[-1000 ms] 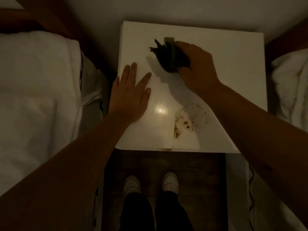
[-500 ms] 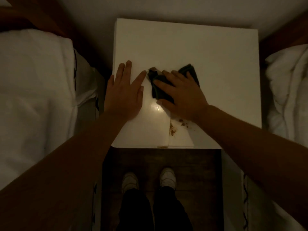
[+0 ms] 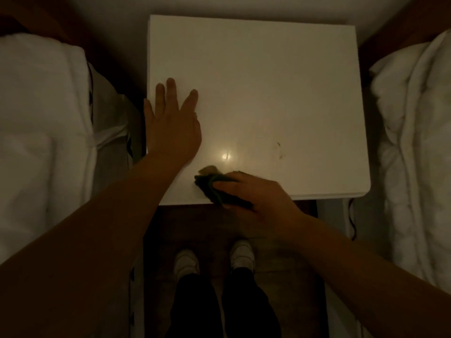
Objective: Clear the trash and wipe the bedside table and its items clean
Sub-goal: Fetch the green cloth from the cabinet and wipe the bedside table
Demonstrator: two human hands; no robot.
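Head view: right hand (image 3: 256, 198) grips soft, limp cloth (image 3: 212, 186) bunched at tabletop (image 3: 268, 81) near edge; left hand (image 3: 170, 128) spread flat, bracing at left edge.

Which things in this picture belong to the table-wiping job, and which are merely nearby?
Part of the job:
bedside table
dark cloth
right hand gripping the cloth
left hand flat on the table
faint smudges

Merely nearby:
white bedding on both sides
white shoes
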